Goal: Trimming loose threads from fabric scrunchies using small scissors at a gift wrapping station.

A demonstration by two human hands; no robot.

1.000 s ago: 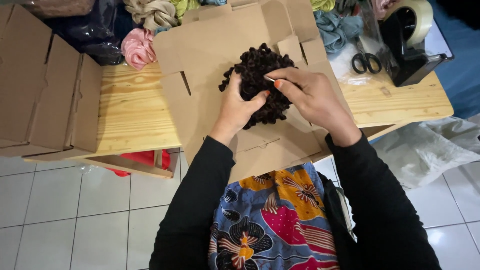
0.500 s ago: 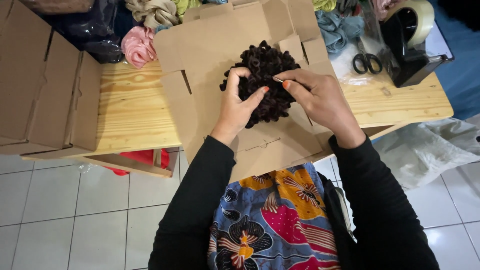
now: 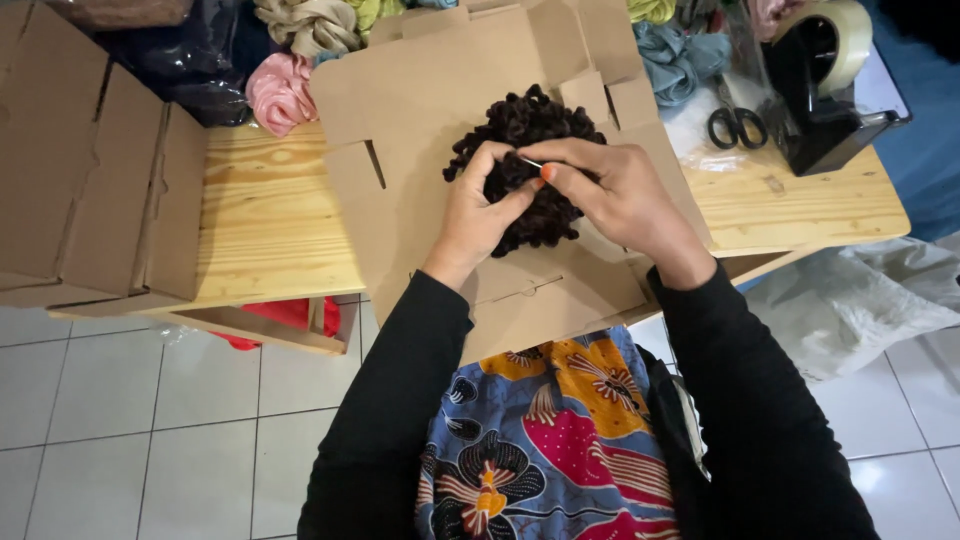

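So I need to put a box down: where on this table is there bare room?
Bare wood lies on the table between the stacked cardboard boxes and the flat cardboard sheet, and a smaller strip right of the sheet, below the tape dispenser and scissors. The back edge is crowded with fabric scrunchies.

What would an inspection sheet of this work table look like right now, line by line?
Surface: pale wooden table, with a flat unfolded cardboard sheet lying on it.
Job's things: dark brown ruffled fabric piece on the cardboard sheet; a thin pale pin or needle shows between the fingertips, too small to tell which.
Clutter: pink fabric piece, beige one, blue one, black scissors, black tape dispenser, folded cardboard boxes at the left.
Grippers: left hand and right hand both rest on the dark brown ruffled fabric piece, fingers pinching it.
Cables: nothing seen.
Surroundings: white tiled floor, grey plastic bag on it.
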